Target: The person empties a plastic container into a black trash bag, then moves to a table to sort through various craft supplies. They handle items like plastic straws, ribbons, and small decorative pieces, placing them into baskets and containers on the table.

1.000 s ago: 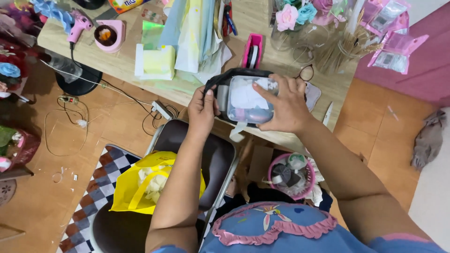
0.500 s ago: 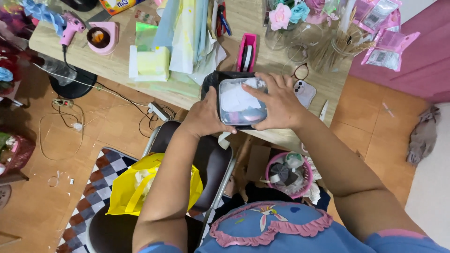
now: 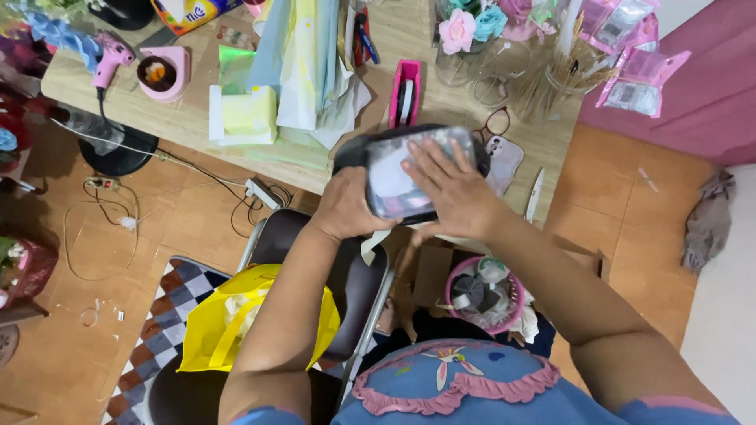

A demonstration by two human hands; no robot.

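Observation:
A black pouch with a clear plastic front (image 3: 391,177) is held up over the near edge of the wooden table (image 3: 189,118). My left hand (image 3: 344,206) grips its left end from below. My right hand (image 3: 453,189) lies flat across the clear front, fingers spread toward the left. Pale contents show through the plastic. A strip of paper hangs from under the pouch.
On the table: a pink tape dispenser (image 3: 405,91), a phone (image 3: 504,163), a knife (image 3: 534,194), pastel paper sheets (image 3: 303,63), a pink glue gun (image 3: 110,57), fabric flowers (image 3: 461,30). Below: a dark chair (image 3: 276,244), a yellow bag (image 3: 220,323), a pink basket (image 3: 484,291), cables.
The pouch has been lifted slightly and turned; my right hand has slid across its clear front. The camera view has shifted a little toward the table.

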